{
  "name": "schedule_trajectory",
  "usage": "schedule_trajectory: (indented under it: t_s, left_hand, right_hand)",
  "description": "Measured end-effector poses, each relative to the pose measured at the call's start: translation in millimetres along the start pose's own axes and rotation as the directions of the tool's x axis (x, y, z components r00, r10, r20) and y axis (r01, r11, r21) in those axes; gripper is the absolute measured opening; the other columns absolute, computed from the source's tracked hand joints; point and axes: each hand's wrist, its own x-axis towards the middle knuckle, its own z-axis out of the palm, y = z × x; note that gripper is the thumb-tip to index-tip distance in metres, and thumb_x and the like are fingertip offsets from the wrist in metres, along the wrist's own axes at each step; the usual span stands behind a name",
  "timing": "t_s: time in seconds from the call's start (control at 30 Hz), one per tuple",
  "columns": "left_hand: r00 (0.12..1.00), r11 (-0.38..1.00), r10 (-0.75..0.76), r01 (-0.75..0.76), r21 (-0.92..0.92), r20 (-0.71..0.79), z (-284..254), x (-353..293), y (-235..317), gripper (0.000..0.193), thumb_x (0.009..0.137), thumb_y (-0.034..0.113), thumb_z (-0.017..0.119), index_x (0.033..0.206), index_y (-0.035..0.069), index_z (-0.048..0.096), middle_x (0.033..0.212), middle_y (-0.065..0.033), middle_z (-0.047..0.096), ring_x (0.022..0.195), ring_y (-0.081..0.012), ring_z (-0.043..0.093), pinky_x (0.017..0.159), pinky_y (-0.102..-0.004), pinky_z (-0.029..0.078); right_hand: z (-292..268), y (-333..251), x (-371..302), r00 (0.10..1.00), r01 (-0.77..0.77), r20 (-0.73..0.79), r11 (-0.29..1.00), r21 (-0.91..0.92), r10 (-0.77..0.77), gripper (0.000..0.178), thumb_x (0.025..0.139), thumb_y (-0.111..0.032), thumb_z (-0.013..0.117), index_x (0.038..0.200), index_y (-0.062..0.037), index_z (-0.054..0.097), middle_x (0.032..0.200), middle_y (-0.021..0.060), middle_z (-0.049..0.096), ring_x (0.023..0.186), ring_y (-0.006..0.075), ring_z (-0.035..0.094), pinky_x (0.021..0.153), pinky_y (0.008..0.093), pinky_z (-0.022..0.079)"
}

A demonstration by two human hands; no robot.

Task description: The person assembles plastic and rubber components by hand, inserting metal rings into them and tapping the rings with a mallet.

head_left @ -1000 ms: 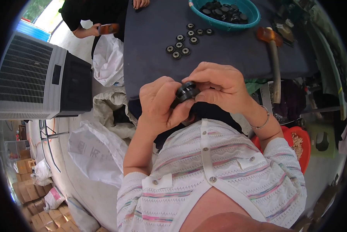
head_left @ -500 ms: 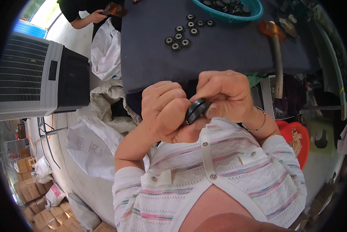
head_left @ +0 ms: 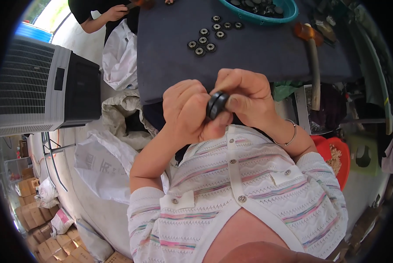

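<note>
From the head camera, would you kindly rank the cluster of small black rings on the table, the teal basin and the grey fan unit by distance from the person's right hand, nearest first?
1. The cluster of small black rings, straight ahead of the right hand on the dark table.
2. The teal basin, at the table's far edge.
3. The grey fan unit, far off to the left, on the floor.

Both hands meet close before the person's chest, left hand [head_left: 185, 109] and right hand [head_left: 244, 94] touching, a stacked pair of rings [head_left: 217, 104] pinched between them. Behind the hands lies the tabletop [head_left: 257, 55]. On it, a cluster of small wheels [head_left: 211, 36]; behind-right, a basin [head_left: 288, 9]; right, a mallet [head_left: 313, 61]. A fan unit [head_left: 38, 87] stands left of the tabletop.
</note>
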Motion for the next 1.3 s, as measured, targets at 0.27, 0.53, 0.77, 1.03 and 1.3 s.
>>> schedule_trajectory:
  t_s: [0.27, 0.53, 0.77, 1.03, 1.3]
  left_hand:
    - [0.863, 0.862, -0.491, 0.501, -0.081, 0.117, 25, -39, -53, 0.018, 0.08, 0.013, 0.062, 0.072, 0.0, 0.052, 0.058, -0.0065, 0.051, 0.049, -0.0159, 0.048, 0.048, -0.0271, 0.038]
    - [0.691, 0.69, -0.72, 0.705, 0.164, 0.062, 58, -77, -98, 0.01, 0.076, 0.011, 0.064, 0.076, 0.004, 0.057, 0.062, -0.0083, 0.057, 0.054, -0.022, 0.057, 0.052, -0.0325, 0.044]
    - [0.722, 0.717, -0.69, 0.671, 0.19, 0.05, 62, -81, -95, 0.012, 0.074, 0.011, 0.064, 0.083, 0.005, 0.06, 0.068, -0.0083, 0.056, 0.056, -0.0244, 0.057, 0.053, -0.0342, 0.045]
    - [0.842, 0.841, -0.504, 0.428, 0.332, 0.19, 101, -61, -93, 0.038, 0.068, 0.02, 0.072, 0.1, 0.003, 0.063, 0.096, -0.0084, 0.057, 0.094, -0.0267, 0.053, 0.077, -0.0375, 0.044]
    - [0.822, 0.832, -0.528, 0.449, 0.325, 0.215, 99, -61, -92, 0.036, 0.066, 0.017, 0.073, 0.098, 0.003, 0.065, 0.096, -0.0081, 0.058, 0.095, -0.0275, 0.051, 0.081, -0.0377, 0.043]
  right_hand:
    - [-59, 18, 27, 0.937, -0.317, -0.279, 0.853, -0.414, 0.213, 0.017, 0.086, -0.011, 0.058, 0.094, 0.0046, 0.06, 0.072, 0.0048, 0.059, 0.058, 0.0103, 0.056, 0.051, 0.0215, 0.047]
    - [-131, 31, 31, 0.936, -0.346, -0.347, -0.024, -0.938, 0.064, 0.022, 0.078, -0.019, 0.066, 0.09, 0.0, 0.064, 0.073, 0.0125, 0.062, 0.065, 0.0226, 0.061, 0.06, 0.0334, 0.048]
    - [-183, -67, -8, 0.843, -0.538, -0.392, -0.599, -0.593, -0.368, 0.035, 0.081, -0.037, 0.062, 0.093, -0.0044, 0.063, 0.087, 0.015, 0.06, 0.083, 0.0302, 0.061, 0.073, 0.04, 0.049]
    - [-220, -89, -32, 0.737, -0.636, -0.587, -0.638, -0.435, -0.335, 0.032, 0.078, -0.027, 0.062, 0.094, 0.0008, 0.062, 0.096, 0.0182, 0.06, 0.097, 0.0368, 0.057, 0.078, 0.0438, 0.048]
    - [-261, -122, -61, 0.536, -0.787, -0.844, 0.384, -0.482, 0.04, 0.026, 0.069, -0.015, 0.063, 0.086, 0.0044, 0.059, 0.069, 0.0115, 0.059, 0.062, 0.021, 0.061, 0.056, 0.0324, 0.05]
